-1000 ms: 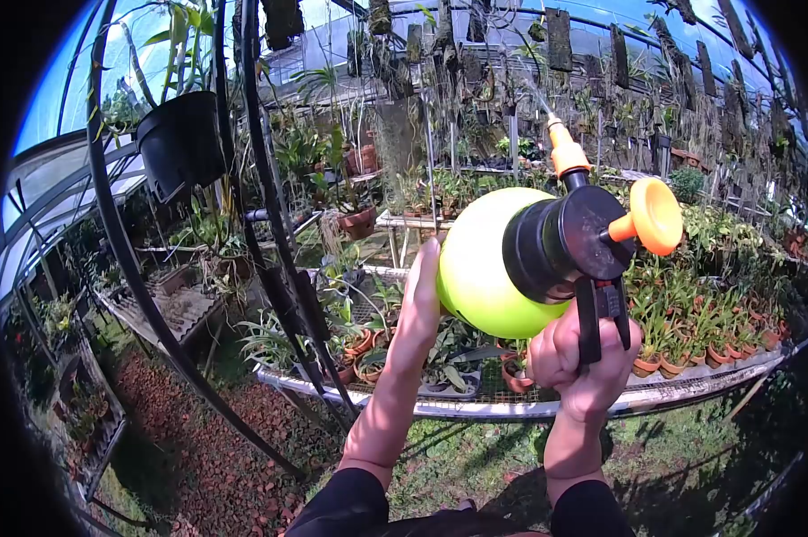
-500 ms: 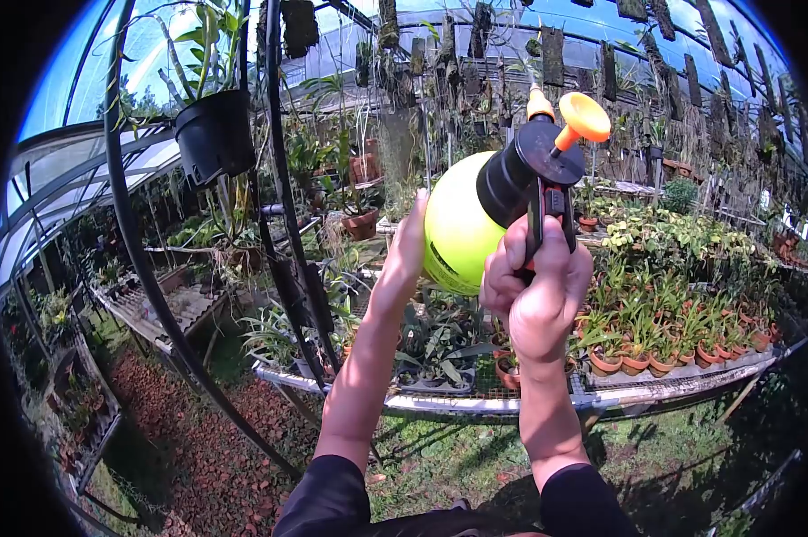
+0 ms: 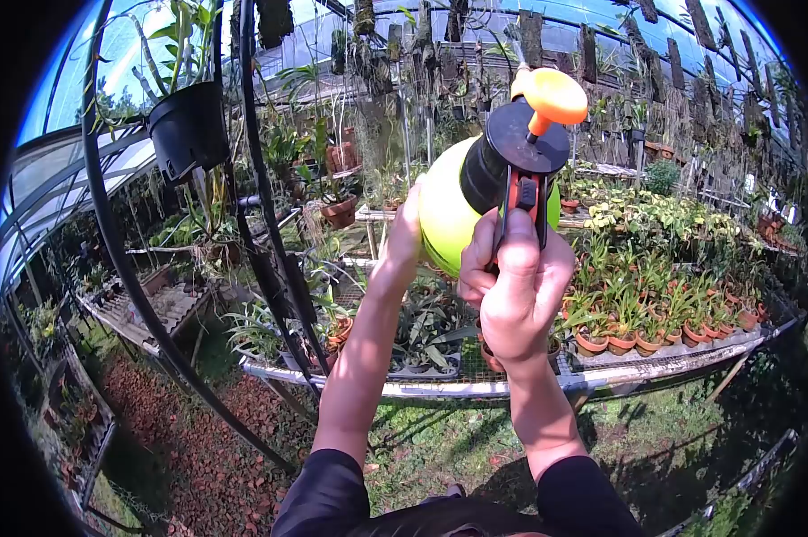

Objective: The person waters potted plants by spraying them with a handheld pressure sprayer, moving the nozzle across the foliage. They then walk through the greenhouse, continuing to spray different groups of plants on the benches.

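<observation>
A pump sprayer with a yellow-green bottle, black collar and orange pump knob is held up in front of me, its nozzle pointing away towards the hanging plants. My right hand is wrapped round its black handle, with the thumb just below the trigger button. Against the left side of the bottle rests my left hand, its fingers mostly hidden behind the bottle.
Behind the sprayer, a long bench carries rows of potted plants. A black hanging pot and dark metal poles stand at my left. Several bark slabs hang overhead. Grass and reddish chips cover the ground.
The sprayer has shifted a little left and its top now tips more towards me. Both hands have moved with it, and the whole view has shifted slightly.
</observation>
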`<state>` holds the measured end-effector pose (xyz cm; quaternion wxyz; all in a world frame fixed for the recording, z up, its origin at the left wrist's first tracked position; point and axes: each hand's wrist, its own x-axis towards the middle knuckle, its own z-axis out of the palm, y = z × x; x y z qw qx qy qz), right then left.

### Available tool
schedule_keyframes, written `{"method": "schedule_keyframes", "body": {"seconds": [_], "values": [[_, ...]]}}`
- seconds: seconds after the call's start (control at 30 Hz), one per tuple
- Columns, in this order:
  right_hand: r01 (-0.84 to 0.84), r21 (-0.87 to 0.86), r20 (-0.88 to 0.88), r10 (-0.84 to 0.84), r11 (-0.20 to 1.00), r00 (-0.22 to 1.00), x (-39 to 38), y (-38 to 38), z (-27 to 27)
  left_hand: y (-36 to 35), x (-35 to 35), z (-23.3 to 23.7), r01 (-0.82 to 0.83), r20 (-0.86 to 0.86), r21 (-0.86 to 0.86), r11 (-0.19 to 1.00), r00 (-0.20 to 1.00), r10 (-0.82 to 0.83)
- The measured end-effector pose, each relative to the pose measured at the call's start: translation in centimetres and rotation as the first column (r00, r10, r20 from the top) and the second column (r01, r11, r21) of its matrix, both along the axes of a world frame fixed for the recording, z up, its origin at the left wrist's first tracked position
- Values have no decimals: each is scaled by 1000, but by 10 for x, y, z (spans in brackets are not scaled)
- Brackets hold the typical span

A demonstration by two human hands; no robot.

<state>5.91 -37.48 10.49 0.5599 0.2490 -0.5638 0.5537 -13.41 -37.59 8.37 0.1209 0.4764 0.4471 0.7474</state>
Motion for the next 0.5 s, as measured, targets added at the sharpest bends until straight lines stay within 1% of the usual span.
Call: {"method": "schedule_keyframes", "body": {"seconds": [0.13,0.27,0.37,0.43,0.47,0.5], "values": [[61,-45,100,-56,997,993,-3,6,-14,14,1,-29,41,58,-20,999,998,-40],[57,-153,245,-18,987,969,-8,15,-40,25,3,-71,99,139,-65,993,986,-90],[95,-200,348,-20,975,937,-20,29,-81,26,6,-120,156,244,-117,981,962,-124],[126,-233,413,-19,964,910,-25,35,-106,23,12,-150,168,308,-147,975,944,-117],[147,-250,438,-24,957,899,-28,37,-120,21,33,-167,32,223,-65,997,975,-16],[170,-269,464,-27,948,885,-31,39,-134,31,22,-197,63,361,-108,992,932,-20]]}}
